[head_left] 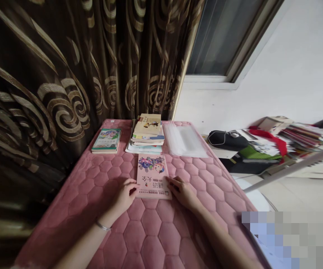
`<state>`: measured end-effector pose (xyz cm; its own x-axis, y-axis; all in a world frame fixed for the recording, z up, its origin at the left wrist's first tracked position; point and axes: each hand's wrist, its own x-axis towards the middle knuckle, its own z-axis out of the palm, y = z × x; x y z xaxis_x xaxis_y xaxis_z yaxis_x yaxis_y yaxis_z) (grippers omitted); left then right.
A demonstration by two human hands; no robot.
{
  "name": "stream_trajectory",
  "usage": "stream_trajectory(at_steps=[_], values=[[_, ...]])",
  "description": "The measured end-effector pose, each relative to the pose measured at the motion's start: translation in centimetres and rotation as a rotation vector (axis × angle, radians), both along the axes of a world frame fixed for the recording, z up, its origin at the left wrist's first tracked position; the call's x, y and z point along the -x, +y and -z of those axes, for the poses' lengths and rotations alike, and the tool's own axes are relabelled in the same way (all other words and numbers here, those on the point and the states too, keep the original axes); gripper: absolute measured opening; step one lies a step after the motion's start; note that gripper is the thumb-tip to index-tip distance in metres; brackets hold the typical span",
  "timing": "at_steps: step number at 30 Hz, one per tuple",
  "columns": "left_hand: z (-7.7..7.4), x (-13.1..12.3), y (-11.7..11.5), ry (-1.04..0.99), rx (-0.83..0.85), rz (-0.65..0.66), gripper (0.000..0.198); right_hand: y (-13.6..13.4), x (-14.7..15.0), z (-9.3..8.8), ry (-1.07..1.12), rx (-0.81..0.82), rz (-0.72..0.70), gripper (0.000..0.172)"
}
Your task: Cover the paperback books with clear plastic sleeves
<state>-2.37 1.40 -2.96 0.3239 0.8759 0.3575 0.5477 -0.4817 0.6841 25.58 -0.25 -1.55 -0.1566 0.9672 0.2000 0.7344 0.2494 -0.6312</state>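
Observation:
A pale book (151, 181) with cartoon figures and large characters on its cover lies flat on the pink quilted surface (146, 228), its print upside down to me. My left hand (129, 192), with a bracelet at the wrist, is closed on the book's left edge. At the opposite edge, the fingers of my right hand (182, 190) grip the book's side. Just beyond it stands a stack of books (148, 130), topped by a tan one.
Green-covered books (106, 140) lie at the far left. Clear plastic sleeves (185, 140) lie at the far right. Behind hangs a dark patterned curtain (116, 56). To the right are a black pouch (227, 139), piled papers (300, 134) and a pale slanted bar (292, 155).

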Motion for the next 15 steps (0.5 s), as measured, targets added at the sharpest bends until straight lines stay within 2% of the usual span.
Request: stream_trajectory(at_steps=[5,9,12,15], values=[[-1.0,0.2,-0.2,0.051,-0.012,0.060,0.024,-0.2,0.3,-0.2,-0.076,-0.067,0.034,0.035],[-1.9,-0.9,-1.1,0.108,-0.041,0.042,0.020,-1.7,2.4,-0.7,-0.231,-0.155,0.132,0.028],[-2.1,-2.4,-1.8,0.160,-0.097,0.045,0.013,-3.2,4.6,-0.7,-0.291,-0.162,0.104,0.027],[-2.0,-3.7,-2.1,0.216,-0.149,0.079,0.016,-3.9,6.0,-0.4,-0.326,-0.156,0.069,0.030]])
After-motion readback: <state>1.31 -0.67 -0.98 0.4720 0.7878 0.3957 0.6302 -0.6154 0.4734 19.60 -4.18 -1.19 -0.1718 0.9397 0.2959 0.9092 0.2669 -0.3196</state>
